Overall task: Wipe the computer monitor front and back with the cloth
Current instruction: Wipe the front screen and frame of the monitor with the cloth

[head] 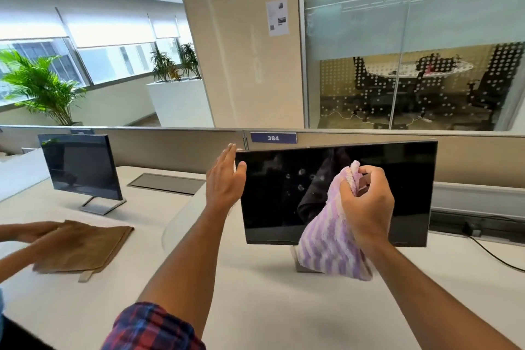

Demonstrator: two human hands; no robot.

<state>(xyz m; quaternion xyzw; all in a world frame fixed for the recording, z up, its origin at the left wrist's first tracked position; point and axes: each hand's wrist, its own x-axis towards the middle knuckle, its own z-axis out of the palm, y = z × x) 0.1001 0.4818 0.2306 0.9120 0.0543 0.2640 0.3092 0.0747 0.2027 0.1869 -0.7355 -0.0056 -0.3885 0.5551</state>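
A black computer monitor point(284, 207) stands on the white desk in front of me, its screen dark with a few small spots near the middle. My right hand point(366, 204) is bunched on a purple-and-white striped cloth point(326, 244) that hangs down over the screen's lower right part and hides most of the stand. At the monitor's upper left corner is my left hand point(225, 179), fingers straight and apart, thumb against the bezel and fingers reaching past the edge toward the back.
A second monitor point(81, 167) stands at the left. Another person's hands point(31, 236) rest on a brown cloth point(85, 244) on the desk. A partition point(170, 148) with a "384" label runs behind. A black cable point(491, 253) trails at the right.
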